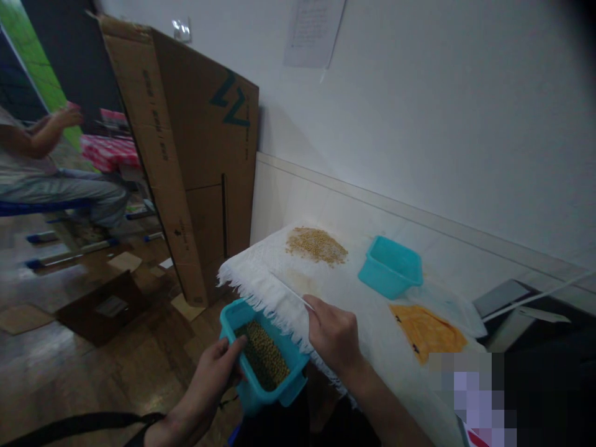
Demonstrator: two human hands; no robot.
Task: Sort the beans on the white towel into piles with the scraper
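Note:
My left hand (214, 375) grips the near left rim of a teal plastic container (298, 366), thumb over the edge. Yellowish beans (265, 354), which look like soybeans, lie inside it. The container is held just below the fringed edge of a white cloth (261, 279) on the table. Over that edge, my right hand (334, 332) is closed on a thin white strip (291, 290), seen nearly edge-on; its exact kind is unclear. A loose pile of similar beans (316, 245) lies on the cloth beyond it.
An empty teal container (391, 267) stands on the table at the right. Beside it lie a clear plastic lid (449, 304) and an orange cloth (431, 329). A tall cardboard box (205, 143) leans at the left. Another person (51, 161) sits at far left.

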